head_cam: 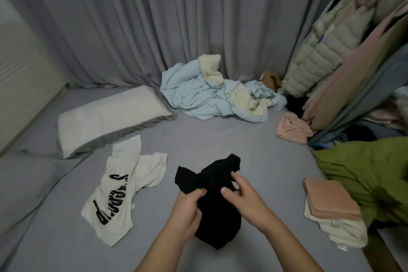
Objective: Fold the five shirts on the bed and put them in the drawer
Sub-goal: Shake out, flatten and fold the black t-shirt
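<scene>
A crumpled black shirt (217,212) is held up just above the grey bed (220,139) in front of me. My left hand (187,210) grips its left side with curled fingers. My right hand (245,196) pinches the cloth on its right side between thumb and fingers. A white shirt with black lettering (123,187) lies spread and rumpled on the bed to the left. At the right edge sits a stack of folded shirts, a pink one (331,199) on top of a cream one (340,232).
A white pillow (110,117) lies at the back left, and a light blue blanket (212,95) is heaped by the grey curtain. A pink cloth (291,128) and green fabric (364,172) lie at the right under hanging coats (326,46).
</scene>
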A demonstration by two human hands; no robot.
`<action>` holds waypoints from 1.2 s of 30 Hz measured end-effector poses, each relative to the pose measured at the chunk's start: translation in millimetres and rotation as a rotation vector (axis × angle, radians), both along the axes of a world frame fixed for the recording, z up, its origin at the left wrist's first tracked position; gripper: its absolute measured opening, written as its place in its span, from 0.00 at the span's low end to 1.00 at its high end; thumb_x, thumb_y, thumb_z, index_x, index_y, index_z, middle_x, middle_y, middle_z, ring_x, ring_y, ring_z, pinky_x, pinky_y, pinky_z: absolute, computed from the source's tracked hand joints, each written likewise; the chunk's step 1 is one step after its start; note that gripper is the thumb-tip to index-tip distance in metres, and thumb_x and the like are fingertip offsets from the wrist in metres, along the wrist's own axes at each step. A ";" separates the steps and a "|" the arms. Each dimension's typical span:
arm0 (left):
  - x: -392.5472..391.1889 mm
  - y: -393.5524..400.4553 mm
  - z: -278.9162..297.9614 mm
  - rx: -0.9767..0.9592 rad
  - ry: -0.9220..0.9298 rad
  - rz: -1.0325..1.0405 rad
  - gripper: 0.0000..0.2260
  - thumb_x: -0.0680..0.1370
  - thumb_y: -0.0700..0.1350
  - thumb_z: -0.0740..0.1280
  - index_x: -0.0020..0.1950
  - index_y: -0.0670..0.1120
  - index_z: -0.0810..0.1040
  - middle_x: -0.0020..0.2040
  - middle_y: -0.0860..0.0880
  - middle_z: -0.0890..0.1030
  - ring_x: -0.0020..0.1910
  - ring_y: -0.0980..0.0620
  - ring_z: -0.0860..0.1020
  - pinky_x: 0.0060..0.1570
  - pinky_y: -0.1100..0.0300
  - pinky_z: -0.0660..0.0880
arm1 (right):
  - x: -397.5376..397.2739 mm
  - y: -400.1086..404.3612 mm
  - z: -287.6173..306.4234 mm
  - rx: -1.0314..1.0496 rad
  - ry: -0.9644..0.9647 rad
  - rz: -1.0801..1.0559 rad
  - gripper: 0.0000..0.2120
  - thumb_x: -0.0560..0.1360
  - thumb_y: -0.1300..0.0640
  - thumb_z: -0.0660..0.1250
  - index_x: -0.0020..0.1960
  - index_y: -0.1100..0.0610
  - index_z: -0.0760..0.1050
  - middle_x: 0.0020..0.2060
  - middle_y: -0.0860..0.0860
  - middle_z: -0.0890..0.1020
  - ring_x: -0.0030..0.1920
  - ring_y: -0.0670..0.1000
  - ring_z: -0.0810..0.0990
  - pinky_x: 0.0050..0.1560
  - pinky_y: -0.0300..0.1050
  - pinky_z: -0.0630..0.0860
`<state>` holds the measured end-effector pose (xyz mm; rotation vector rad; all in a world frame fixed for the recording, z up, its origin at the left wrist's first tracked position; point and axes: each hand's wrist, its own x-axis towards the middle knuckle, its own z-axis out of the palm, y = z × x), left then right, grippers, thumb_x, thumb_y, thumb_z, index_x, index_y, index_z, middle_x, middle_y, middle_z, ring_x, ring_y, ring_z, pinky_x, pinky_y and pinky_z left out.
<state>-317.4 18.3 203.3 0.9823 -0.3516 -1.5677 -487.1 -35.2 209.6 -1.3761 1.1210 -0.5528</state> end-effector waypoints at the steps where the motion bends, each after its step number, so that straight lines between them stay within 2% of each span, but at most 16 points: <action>1: -2.5 -6.0 7.3 -0.033 0.007 -0.002 0.16 0.78 0.32 0.60 0.64 0.37 0.78 0.61 0.34 0.80 0.61 0.37 0.80 0.52 0.51 0.80 | 2.2 -8.8 7.1 -0.005 0.008 0.008 0.26 0.77 0.51 0.69 0.72 0.43 0.65 0.56 0.47 0.79 0.44 0.43 0.82 0.53 0.41 0.79; 4: -1.1 -23.3 31.3 -0.094 -0.012 0.006 0.15 0.79 0.34 0.59 0.64 0.36 0.78 0.61 0.32 0.80 0.61 0.35 0.79 0.53 0.51 0.80 | 9.7 -32.1 25.8 -0.067 -0.018 0.009 0.10 0.78 0.55 0.68 0.59 0.51 0.77 0.37 0.50 0.80 0.38 0.48 0.79 0.44 0.45 0.76; 7: 4.8 -39.1 50.8 -0.098 -0.045 0.027 0.13 0.80 0.35 0.59 0.60 0.36 0.80 0.59 0.32 0.80 0.59 0.36 0.80 0.50 0.51 0.81 | 17.4 -45.1 43.4 -0.096 -0.074 0.054 0.06 0.78 0.56 0.68 0.54 0.54 0.81 0.43 0.56 0.85 0.45 0.54 0.83 0.50 0.51 0.79; 10: 7.6 -52.0 70.3 -0.097 -0.127 0.037 0.13 0.80 0.36 0.60 0.62 0.37 0.78 0.58 0.34 0.81 0.58 0.37 0.81 0.51 0.50 0.81 | 19.5 -60.4 60.8 -0.200 -0.050 0.016 0.06 0.78 0.56 0.67 0.53 0.50 0.81 0.47 0.49 0.86 0.49 0.49 0.85 0.54 0.52 0.81; 14: 20.5 -74.0 109.9 -0.101 -0.476 0.046 0.11 0.81 0.39 0.63 0.63 0.43 0.76 0.53 0.40 0.84 0.47 0.46 0.83 0.45 0.55 0.78 | 22.9 -85.2 101.4 -0.346 -0.023 -0.007 0.06 0.79 0.55 0.64 0.50 0.50 0.80 0.47 0.49 0.85 0.50 0.49 0.84 0.55 0.56 0.80; 16: 31.1 -81.0 128.2 -0.103 -0.586 0.119 0.17 0.79 0.40 0.66 0.67 0.46 0.71 0.45 0.46 0.81 0.37 0.53 0.80 0.43 0.56 0.77 | 29.2 -92.0 125.3 -0.445 0.033 0.022 0.06 0.78 0.54 0.62 0.48 0.52 0.77 0.45 0.54 0.84 0.47 0.53 0.83 0.53 0.61 0.79; 17: 37.1 -84.5 137.2 -0.150 -0.666 0.160 0.22 0.78 0.41 0.69 0.70 0.48 0.68 0.45 0.48 0.79 0.37 0.55 0.78 0.44 0.58 0.76 | 33.1 -94.6 138.3 -0.505 0.064 0.035 0.07 0.77 0.53 0.62 0.48 0.54 0.76 0.45 0.56 0.83 0.47 0.56 0.82 0.51 0.61 0.78; 19: 47.3 -90.0 155.7 -0.299 -0.906 0.176 0.31 0.73 0.48 0.75 0.73 0.52 0.66 0.53 0.52 0.76 0.49 0.58 0.77 0.50 0.62 0.73 | 40.5 -100.5 161.0 -0.618 0.092 0.074 0.09 0.76 0.51 0.63 0.47 0.56 0.75 0.43 0.56 0.82 0.46 0.58 0.81 0.49 0.59 0.77; 21: 51.9 -96.6 176.7 -0.449 -1.084 0.024 0.34 0.70 0.55 0.76 0.73 0.55 0.68 0.64 0.55 0.74 0.62 0.59 0.73 0.58 0.61 0.72 | 47.6 -105.2 179.8 -0.742 0.172 0.137 0.06 0.77 0.53 0.64 0.43 0.55 0.75 0.38 0.50 0.80 0.40 0.50 0.79 0.44 0.52 0.75; 23: 53.5 -104.9 194.3 -0.534 -1.113 -0.214 0.32 0.73 0.50 0.76 0.74 0.53 0.68 0.66 0.52 0.76 0.64 0.56 0.75 0.63 0.58 0.74 | 54.8 -107.0 191.5 -0.806 0.254 0.198 0.08 0.78 0.56 0.64 0.40 0.53 0.74 0.34 0.45 0.76 0.35 0.44 0.73 0.39 0.45 0.71; 25: 55.6 -112.4 203.4 -0.532 -1.083 -0.327 0.28 0.74 0.45 0.75 0.72 0.53 0.69 0.63 0.47 0.78 0.59 0.52 0.80 0.63 0.55 0.76 | 59.1 -108.3 197.6 -0.789 0.238 0.189 0.09 0.78 0.58 0.64 0.39 0.52 0.74 0.33 0.45 0.76 0.33 0.42 0.71 0.36 0.41 0.68; 28: 61.0 -118.5 198.7 -0.504 -1.129 -0.388 0.17 0.75 0.43 0.74 0.64 0.48 0.77 0.57 0.44 0.82 0.55 0.48 0.82 0.59 0.52 0.78 | 59.1 -111.9 203.0 -0.764 0.141 0.121 0.08 0.78 0.58 0.65 0.41 0.55 0.76 0.34 0.48 0.79 0.35 0.46 0.75 0.39 0.45 0.72; 31: 61.9 -122.8 190.2 -0.469 -1.254 -0.223 0.05 0.77 0.43 0.70 0.51 0.47 0.83 0.47 0.44 0.85 0.48 0.48 0.83 0.53 0.47 0.79 | 59.5 -114.7 197.7 -0.747 0.059 0.085 0.06 0.78 0.57 0.65 0.43 0.51 0.77 0.36 0.46 0.80 0.36 0.45 0.77 0.40 0.45 0.75; 33: 61.6 -124.9 193.5 -0.471 -1.330 -0.022 0.04 0.76 0.43 0.69 0.46 0.50 0.84 0.39 0.51 0.84 0.41 0.53 0.81 0.44 0.58 0.78 | 62.7 -111.8 183.9 -0.651 -0.096 0.052 0.01 0.77 0.57 0.67 0.46 0.52 0.75 0.40 0.48 0.79 0.37 0.47 0.78 0.41 0.46 0.77; 34: 59.6 -125.0 198.3 -0.485 -1.344 0.054 0.04 0.75 0.43 0.69 0.44 0.51 0.84 0.37 0.53 0.83 0.38 0.56 0.80 0.39 0.63 0.76 | 63.3 -110.9 177.4 -0.600 -0.153 0.046 0.04 0.75 0.55 0.68 0.49 0.52 0.75 0.43 0.49 0.80 0.39 0.48 0.79 0.42 0.47 0.78; 36: 54.6 -127.5 211.6 -0.512 -1.340 0.140 0.04 0.74 0.42 0.69 0.43 0.49 0.84 0.35 0.53 0.83 0.38 0.56 0.79 0.37 0.63 0.73 | 60.5 -114.1 162.7 -0.502 -0.175 0.063 0.13 0.71 0.53 0.71 0.54 0.51 0.75 0.50 0.49 0.82 0.46 0.48 0.83 0.49 0.45 0.81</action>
